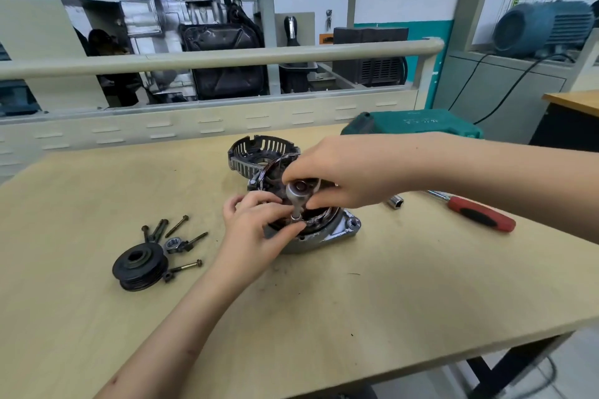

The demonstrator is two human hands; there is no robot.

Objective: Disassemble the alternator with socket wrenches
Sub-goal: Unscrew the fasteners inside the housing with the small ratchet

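Note:
The alternator housing (327, 233), silver with copper windings inside, sits in the middle of the wooden bench (97, 191). A chrome socket wrench (296, 196) stands upright in it. My right hand (343, 172) grips the wrench's round head from above. My left hand (259, 227) pinches the socket at the wrench's lower end and rests on the housing's near rim. The slotted rear cover (256, 152) lies just behind the housing. A black pulley (140, 266), a large nut (171, 244) and several long bolts (176, 226) lie to the left.
A loose chrome socket (396, 202) and a red-handled ratchet (479, 213) lie to the right of the housing. A green tool case (415, 126) stands at the bench's back right. A rail and engine displays run behind the bench.

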